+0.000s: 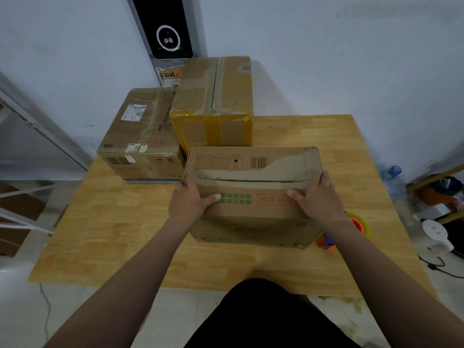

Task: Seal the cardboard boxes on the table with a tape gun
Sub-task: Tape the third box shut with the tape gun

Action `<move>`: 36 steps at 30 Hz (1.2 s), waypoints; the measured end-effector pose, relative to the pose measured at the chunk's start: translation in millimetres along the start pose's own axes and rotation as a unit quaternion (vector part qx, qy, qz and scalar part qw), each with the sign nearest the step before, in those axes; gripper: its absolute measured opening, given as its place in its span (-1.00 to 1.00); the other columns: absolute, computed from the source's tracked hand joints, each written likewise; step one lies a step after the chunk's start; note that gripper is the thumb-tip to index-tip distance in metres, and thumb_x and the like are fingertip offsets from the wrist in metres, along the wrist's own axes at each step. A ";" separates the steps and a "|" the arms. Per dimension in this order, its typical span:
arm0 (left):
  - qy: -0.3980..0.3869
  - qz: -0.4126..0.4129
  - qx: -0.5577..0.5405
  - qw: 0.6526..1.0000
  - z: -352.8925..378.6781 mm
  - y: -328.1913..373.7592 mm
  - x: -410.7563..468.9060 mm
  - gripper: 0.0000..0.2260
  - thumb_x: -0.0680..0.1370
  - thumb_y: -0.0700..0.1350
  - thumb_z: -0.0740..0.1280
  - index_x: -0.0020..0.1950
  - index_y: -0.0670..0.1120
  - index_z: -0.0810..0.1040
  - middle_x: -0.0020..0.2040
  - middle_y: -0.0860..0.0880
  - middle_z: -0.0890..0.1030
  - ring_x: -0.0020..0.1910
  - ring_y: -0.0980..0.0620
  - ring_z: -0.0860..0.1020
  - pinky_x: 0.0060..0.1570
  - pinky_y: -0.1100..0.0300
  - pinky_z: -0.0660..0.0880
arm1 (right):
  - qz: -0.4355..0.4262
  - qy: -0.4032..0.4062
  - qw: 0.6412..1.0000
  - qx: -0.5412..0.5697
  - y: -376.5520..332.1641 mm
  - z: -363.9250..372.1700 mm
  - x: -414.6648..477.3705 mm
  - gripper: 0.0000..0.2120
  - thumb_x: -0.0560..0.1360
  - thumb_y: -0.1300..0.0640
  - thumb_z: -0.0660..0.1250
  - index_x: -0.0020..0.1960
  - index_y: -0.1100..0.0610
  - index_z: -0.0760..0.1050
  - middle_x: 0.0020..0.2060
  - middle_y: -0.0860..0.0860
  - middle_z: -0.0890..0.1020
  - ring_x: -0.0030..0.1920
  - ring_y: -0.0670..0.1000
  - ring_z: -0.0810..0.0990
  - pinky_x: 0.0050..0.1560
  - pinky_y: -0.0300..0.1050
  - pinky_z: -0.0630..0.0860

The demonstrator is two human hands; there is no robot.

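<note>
three closed boxes on the table, both hands on the nearest

three cardboard boxes stand on the wooden table, all with their flaps down, so what is inside them cannot be seen. the near box sits at the middle of the table, towards the front edge; a dark seam runs across its top where the two flaps meet. the left hand grips its left end, thumb flat on the top flap and fingers wrapped over the side. the right hand grips the right end the same way, thumb on top, fingers curled over the far corner. behind it, at the back left corner, lies the low box with white labels and clear tape over it. just beside that, at the back edge, stands the tall box, bound in yellowish tape along its seam and edges. one tape gun, orange with a yellow roll, lies on the table near the right edge, just beside the near box and partly hidden by the right forearm.
</note>
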State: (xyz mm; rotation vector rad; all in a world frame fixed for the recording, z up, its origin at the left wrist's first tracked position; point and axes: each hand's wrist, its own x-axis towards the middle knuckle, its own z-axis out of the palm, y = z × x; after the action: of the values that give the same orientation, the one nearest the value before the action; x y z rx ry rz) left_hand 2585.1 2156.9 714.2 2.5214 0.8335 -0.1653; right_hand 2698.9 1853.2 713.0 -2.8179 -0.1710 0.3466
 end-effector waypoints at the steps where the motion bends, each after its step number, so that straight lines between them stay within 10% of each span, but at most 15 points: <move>1: -0.004 0.000 -0.016 1.000 -1.9 -0.7 2.9 -0.04 0.41 0.38 0.46 0.62 0.06 0.05 0.45 -0.28 0.36 0.37 -0.32 0.44 0.26 -0.14 0.47 | 0.003 0.004 0.999 0.036 2.5 -3.1 4.7 -0.04 0.54 -0.28 0.32 0.60 0.30 -0.03 0.53 0.29 0.18 0.47 0.31 0.31 0.36 0.14 0.38; 6: -0.057 -0.002 -0.001 0.998 -9.4 -2.1 17.0 0.14 0.34 0.45 0.46 0.69 0.13 -0.15 0.56 -0.15 0.35 0.47 -0.22 0.38 0.31 -0.08 0.44 | 0.017 -0.012 0.990 0.143 15.1 -6.9 21.5 -0.05 0.41 -0.22 0.52 0.55 0.12 0.08 0.29 0.17 0.55 0.26 0.24 0.55 0.08 0.07 0.52; 14: -0.097 -0.017 0.047 0.994 -19.6 10.7 14.3 0.09 0.41 0.42 0.44 0.65 0.21 -0.26 0.61 -0.10 0.27 0.50 -0.24 0.36 0.33 -0.14 0.46 | -0.008 -0.073 0.989 0.126 16.3 -18.0 21.9 0.05 0.47 -0.20 0.47 0.64 -0.16 -0.23 0.44 0.16 0.47 0.34 0.29 0.50 0.21 0.11 0.47; 20: -0.050 -0.062 0.087 0.993 -2.8 46.9 -20.7 -0.35 0.63 0.25 0.27 0.63 0.28 0.01 0.64 -0.30 -0.06 0.59 -0.42 -0.02 0.47 -0.46 0.06 | -0.021 -0.106 0.991 0.084 33.5 -30.9 16.4 -0.04 0.42 -0.26 0.49 0.64 -0.17 0.03 0.55 0.04 0.35 0.46 0.20 0.40 0.32 0.05 0.40; 25: -0.053 0.038 0.097 0.993 27.2 86.7 -56.8 -0.51 0.67 -0.22 0.14 0.55 0.17 0.36 0.65 -0.20 0.08 0.62 -0.34 -0.10 0.46 -0.53 -0.12 | -0.045 -0.116 0.991 0.057 49.6 -45.0 3.7 -0.09 0.38 -0.24 0.54 0.61 -0.12 0.20 0.51 0.00 0.41 0.46 0.13 0.42 0.31 0.05 0.44; 29: -0.080 0.075 0.086 0.990 58.1 125.3 -88.5 -0.64 0.69 0.05 0.22 0.50 0.10 0.42 0.67 -0.17 0.05 0.63 -0.34 -0.14 0.42 -0.57 -0.18 | -0.058 -0.129 0.988 0.054 64.6 -54.2 -11.4 -0.22 0.39 -0.18 0.56 0.54 -0.10 0.36 0.50 -0.02 0.43 0.44 0.10 0.44 0.28 0.02 0.45; 36: -0.129 0.018 0.105 0.986 108.0 193.8 -135.4 0.13 0.34 0.57 0.30 0.68 -0.04 -0.02 0.66 -0.23 -0.23 0.56 -0.42 -0.36 0.25 -0.64 -0.37 | -0.091 -0.149 0.983 0.060 90.1 -64.1 -33.4 -0.33 0.41 -0.17 0.54 0.48 -0.12 0.45 0.44 0.01 0.48 0.41 0.12 0.46 0.29 0.12 0.48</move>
State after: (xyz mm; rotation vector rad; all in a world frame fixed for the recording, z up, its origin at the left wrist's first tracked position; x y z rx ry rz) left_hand 2593.5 1897.8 731.7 2.6300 0.6965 -0.5826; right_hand 2690.3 1744.9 752.3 -2.5922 -0.4531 0.7092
